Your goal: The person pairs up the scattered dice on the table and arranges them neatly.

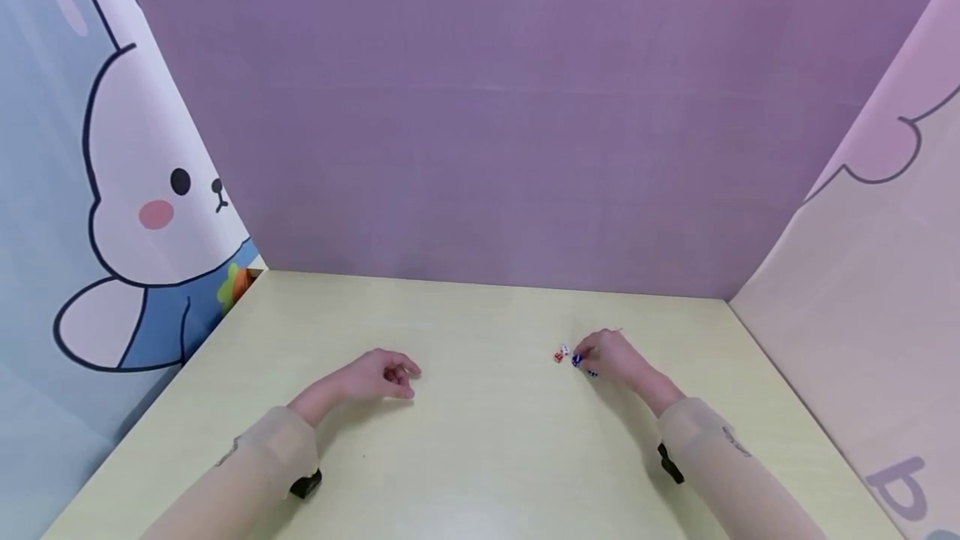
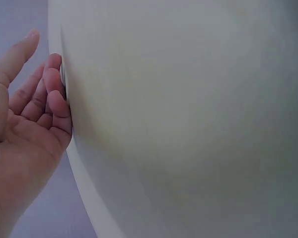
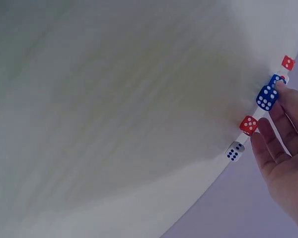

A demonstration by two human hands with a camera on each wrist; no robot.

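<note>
My right hand (image 1: 611,354) is low over a small cluster of dice on the right of the table, its thumb and fingertips pinching a blue die (image 1: 577,360). Another blue die (image 1: 592,373) shows under that hand. In the right wrist view, a large-looking blue die (image 3: 267,98) overlaps the one at the thumb. A red die (image 3: 249,125) and a white die (image 3: 235,151) lie by the other fingers. Beyond the fingertips are a second red die (image 1: 558,357) and a second white die (image 1: 565,349). My left hand (image 1: 378,375) rests at the table with loosely curled fingers, holding nothing.
The pale wooden table (image 1: 480,457) ends at a purple backdrop (image 1: 480,123). A curtain with a cartoon rabbit (image 1: 165,190) borders the left side, and a pale pink printed curtain (image 1: 862,290) borders the right.
</note>
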